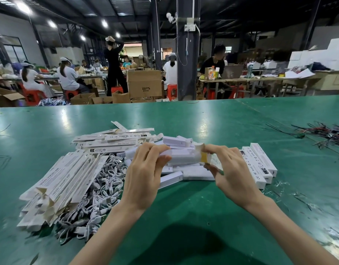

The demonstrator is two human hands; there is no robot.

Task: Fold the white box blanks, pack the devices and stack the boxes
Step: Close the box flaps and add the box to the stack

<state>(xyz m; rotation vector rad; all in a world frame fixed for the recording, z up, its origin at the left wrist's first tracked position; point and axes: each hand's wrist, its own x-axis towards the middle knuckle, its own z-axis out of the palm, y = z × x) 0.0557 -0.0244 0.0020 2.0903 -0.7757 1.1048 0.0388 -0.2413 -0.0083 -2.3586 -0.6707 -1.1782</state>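
Left hand (143,175): fingers curled round the left end of the box (182,158), held just above the worktop (184,115).
Right hand (233,173): pinches the box's right end at a yellowish flap (204,157).
Hands: apart, each clamped on one end of the same box.
Box: white and long, lying crosswise between the hands, over the middle heap.
Middle heap (193,174): white bars under and behind the hands; cannot tell whether they are devices or folded boxes.
Blanks (59,180): flat and printed, piled at near left, with more farther back.
Cables (105,188): white tangle just right of the blanks, touching them.
Closed boxes (260,165): side by side, right of the right hand.
Wires (329,134): dark and red tangle, far right.
People (67,77): seated at benches beyond the worktop.
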